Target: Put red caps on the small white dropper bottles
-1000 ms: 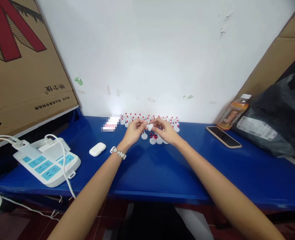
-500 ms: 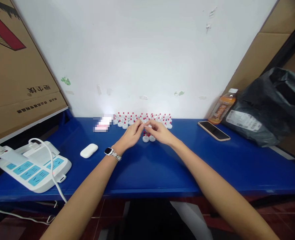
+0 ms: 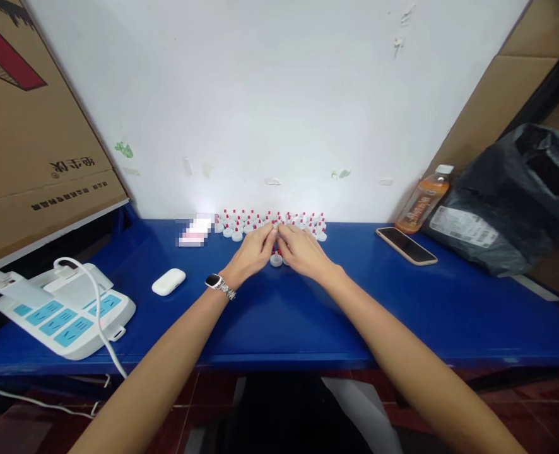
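Many small white caps with red tips [image 3: 236, 234] stand in rows on the blue table, close to the white wall. My left hand [image 3: 257, 246] and my right hand [image 3: 301, 249] meet at the fingertips among them. Both have their fingers drawn together and bent; whatever lies between the fingertips is hidden. One white cap with a red tip [image 3: 276, 259] stands just below, between my hands. Other caps are partly covered by my fingers. A watch with a metal band [image 3: 220, 285] is on my left wrist.
On the left stand a power strip [image 3: 71, 321] with white cables, a white earbud case [image 3: 168, 282] and a cardboard box [image 3: 33, 145]. To the right lie a phone [image 3: 406, 245], an orange drink bottle [image 3: 423, 202] and a black plastic bag [image 3: 492, 208].
My hands have come closer together, with my right hand shifted slightly left. It now covers a front cap that showed before. The red-tipped caps around them look unmoved.
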{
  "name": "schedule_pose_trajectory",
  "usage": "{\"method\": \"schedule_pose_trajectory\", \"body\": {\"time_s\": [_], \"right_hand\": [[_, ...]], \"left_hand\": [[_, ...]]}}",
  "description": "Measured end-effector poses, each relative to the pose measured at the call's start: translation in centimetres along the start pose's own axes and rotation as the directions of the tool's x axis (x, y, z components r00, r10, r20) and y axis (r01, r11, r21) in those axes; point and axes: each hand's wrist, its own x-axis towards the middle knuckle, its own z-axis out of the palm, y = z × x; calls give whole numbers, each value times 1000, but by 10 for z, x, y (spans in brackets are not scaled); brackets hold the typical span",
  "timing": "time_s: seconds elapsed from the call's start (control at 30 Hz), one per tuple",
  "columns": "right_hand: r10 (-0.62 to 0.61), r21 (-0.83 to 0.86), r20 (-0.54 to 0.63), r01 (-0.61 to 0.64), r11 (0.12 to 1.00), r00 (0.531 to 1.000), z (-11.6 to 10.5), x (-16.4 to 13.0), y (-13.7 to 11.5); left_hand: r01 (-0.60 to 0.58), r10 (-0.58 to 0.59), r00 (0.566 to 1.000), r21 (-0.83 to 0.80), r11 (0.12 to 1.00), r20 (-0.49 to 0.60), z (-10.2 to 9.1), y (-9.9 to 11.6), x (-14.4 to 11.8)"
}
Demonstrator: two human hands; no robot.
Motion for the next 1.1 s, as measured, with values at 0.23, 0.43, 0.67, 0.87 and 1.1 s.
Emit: {"method": "schedule_pose_trajectory", "body": {"time_s": [0.23,0.43,0.67,0.87,1.1], "right_hand": [[134,89,-89,-126,988,987,0,2,16],[143,354,-191,-68,933,971,8,8,29],[229,318,-257,-142,937,939,11,8,45],[271,314,-222,-194,929,937,7,7,43],[164,470,-153,-74,880,974,11,13,22]], "left_hand": [[189,-232,948,-199,962,-218,-11,-18,4],[30,-39,997,141,990,68,-12,-47,12],[-109,45,960,223,969,276,6,-43,38],[6,-33,982,139,990,189,-5,-42,32],[151,-157,964,44,988,213,-21,-59,-4]]}}
